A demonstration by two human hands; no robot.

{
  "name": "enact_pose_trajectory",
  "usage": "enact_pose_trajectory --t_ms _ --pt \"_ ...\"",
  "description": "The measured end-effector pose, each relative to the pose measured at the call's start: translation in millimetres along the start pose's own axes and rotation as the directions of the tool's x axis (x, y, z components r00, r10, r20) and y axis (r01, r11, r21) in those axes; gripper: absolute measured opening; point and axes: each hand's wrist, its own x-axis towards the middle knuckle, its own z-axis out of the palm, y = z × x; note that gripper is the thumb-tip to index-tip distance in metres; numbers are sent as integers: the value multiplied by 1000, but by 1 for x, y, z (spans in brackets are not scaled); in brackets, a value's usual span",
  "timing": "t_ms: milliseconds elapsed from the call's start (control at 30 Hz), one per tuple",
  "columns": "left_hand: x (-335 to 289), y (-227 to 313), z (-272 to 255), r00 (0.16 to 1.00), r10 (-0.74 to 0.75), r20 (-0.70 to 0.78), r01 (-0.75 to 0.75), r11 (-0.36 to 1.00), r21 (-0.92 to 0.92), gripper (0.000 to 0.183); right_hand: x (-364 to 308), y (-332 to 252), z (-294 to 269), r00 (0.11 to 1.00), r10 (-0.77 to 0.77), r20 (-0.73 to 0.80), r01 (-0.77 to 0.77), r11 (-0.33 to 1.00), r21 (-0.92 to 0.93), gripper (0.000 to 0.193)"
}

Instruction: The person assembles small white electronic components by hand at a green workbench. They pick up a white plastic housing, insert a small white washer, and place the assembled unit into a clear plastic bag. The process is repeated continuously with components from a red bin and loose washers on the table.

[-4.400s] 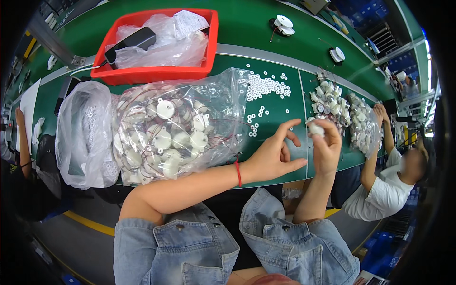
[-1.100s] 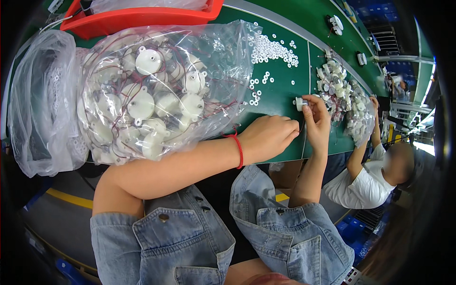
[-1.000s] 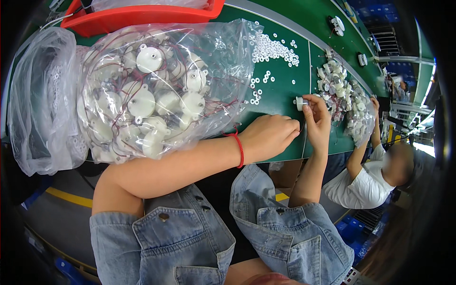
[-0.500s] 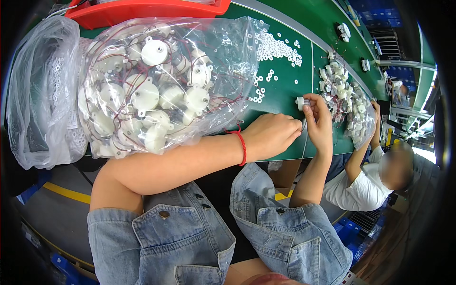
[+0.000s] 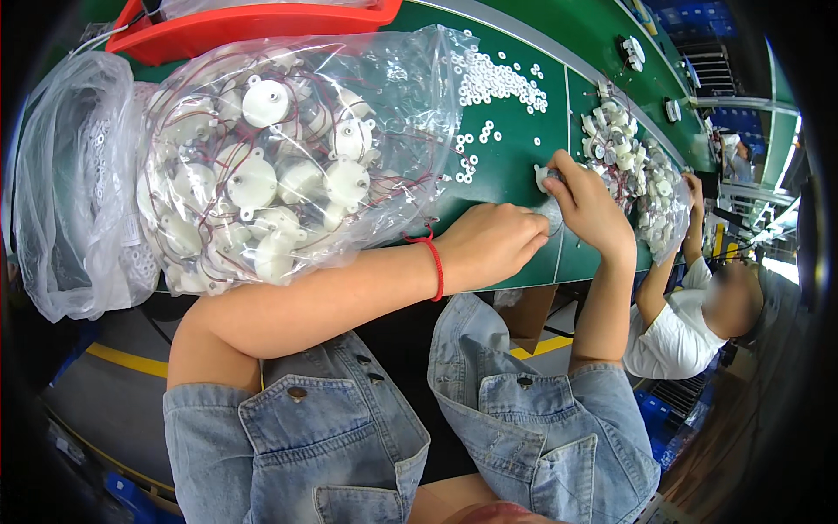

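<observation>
My right hand (image 5: 592,208) grips a small white motor (image 5: 542,178) between thumb and fingers, just above the green tabletop. To its left, my left hand (image 5: 496,246) rests low over the table edge with its fingers pressed together. At those fingertips is a blurred, pale, see-through patch (image 5: 552,215); whether the hand holds it is unclear. A large clear bag (image 5: 397,105) of round white motors (image 5: 253,182) with thin dark red wires lies beside my left forearm. White ring washers (image 5: 502,86) are heaped beyond my hands, with several loose ones (image 5: 471,157) nearer.
Another clear bag (image 5: 78,192) with white rings stands at far left, and a red bin (image 5: 253,24) behind. To the right lie a pile of small white motors (image 5: 615,140) and a filled bag (image 5: 662,210). A co-worker in a white shirt (image 5: 676,336) reaches toward that bag.
My right hand has turned palm-down and moved slightly left with the motor. The left hand stays nearly in place. A pale blur now shows between the two hands.
</observation>
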Motion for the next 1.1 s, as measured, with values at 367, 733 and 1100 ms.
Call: enact_pose_trajectory --t_ms 367,733,1100 --pt "0 1 0 1000 -22 16 22 1000 11 20 -2 13 -5 975 118 188 -135 988 77 20" --pt "1 0 4 999 -21 37 18 996 82 18 -9 13 14 997 21 79 -21 1000 7 22" --pt "-8 -4 4 927 361 105 -346 710 614 3 -22 13 34 985 126 -121 -107 982 157 19"
